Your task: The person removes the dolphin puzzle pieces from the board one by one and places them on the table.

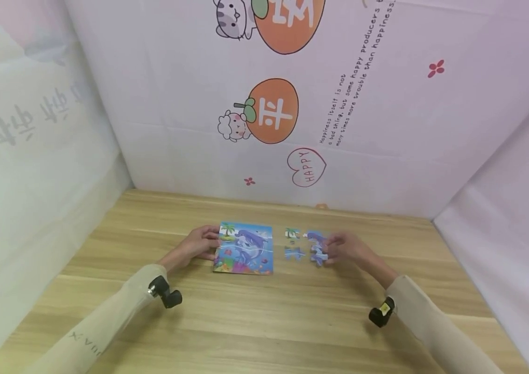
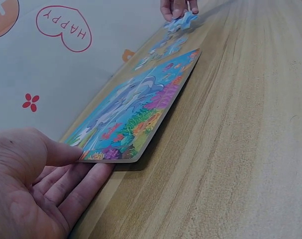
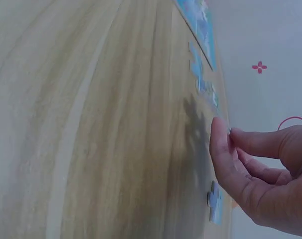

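Note:
My left hand (image 1: pixel 199 243) grips the left edge of a square dolphin picture card (image 1: pixel 245 262). In the left wrist view the thumb lies on top of the card (image 2: pixel 106 127) and the fingers reach under its edge, with a shadow below it. To the right, my right hand (image 1: pixel 346 246) pinches a blue-and-white jigsaw piece (image 1: pixel 318 255) between thumb and fingers. That piece (image 2: pixel 181 22) is held over the table in the left wrist view; from the right wrist it is mostly hidden by the fingertips (image 3: pixel 218 127).
Between card and right hand lie a palm-tree jigsaw piece (image 1: pixel 292 233) and a blue piece (image 1: pixel 294 254). A purple dolphin piece (image 1: pixel 315 236) is beside the right fingers. The wooden table (image 1: pixel 264 322) meets a printed white cloth wall (image 1: pixel 189 156) behind, with cloth on both sides.

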Demonstrator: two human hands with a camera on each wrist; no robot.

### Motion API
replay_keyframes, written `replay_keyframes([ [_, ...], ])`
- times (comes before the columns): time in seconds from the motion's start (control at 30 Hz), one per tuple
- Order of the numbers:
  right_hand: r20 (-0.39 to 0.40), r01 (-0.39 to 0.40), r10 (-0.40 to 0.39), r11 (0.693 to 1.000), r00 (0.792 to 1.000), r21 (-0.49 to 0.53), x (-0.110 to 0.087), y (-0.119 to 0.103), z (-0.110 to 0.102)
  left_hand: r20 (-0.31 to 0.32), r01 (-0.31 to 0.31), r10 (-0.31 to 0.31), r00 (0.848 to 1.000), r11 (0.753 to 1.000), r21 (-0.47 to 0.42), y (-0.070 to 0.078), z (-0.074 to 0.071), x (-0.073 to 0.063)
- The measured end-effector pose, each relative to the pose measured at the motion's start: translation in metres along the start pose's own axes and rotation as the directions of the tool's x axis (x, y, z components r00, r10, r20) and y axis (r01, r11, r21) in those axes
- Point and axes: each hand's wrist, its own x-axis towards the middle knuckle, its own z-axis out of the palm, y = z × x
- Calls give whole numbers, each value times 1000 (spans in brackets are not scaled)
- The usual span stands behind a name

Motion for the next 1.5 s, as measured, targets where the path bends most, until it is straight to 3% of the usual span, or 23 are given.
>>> replay_keyframes([
  [0.23,-36,-12,11,999,999,-38,0,-1,10,9,-13,13,1000,1000,-3,0,-1,-1],
  [0.57,-114,19,-45,975,992,-222,4,4,19,34,-19,19,999,1000,-15,1,-2,-1],
  [0.87,-178,-3,-40,973,983,-231,6,5,19,44,-18,19,999,999,-30,-2,-1,2],
  [1.13,-173,42,-99,951,980,-306,4,-2,20,31,-16,17,999,1000,-27,-3,-2,3],
  [1.4,-205,112,-203,916,957,-385,14,-13,31,32,-19,19,999,1000,-21,-3,-2,2],
  [1.5,-191,135,-219,918,957,-373,19,-17,38,36,-20,21,999,999,-27,-4,-2,2],
])
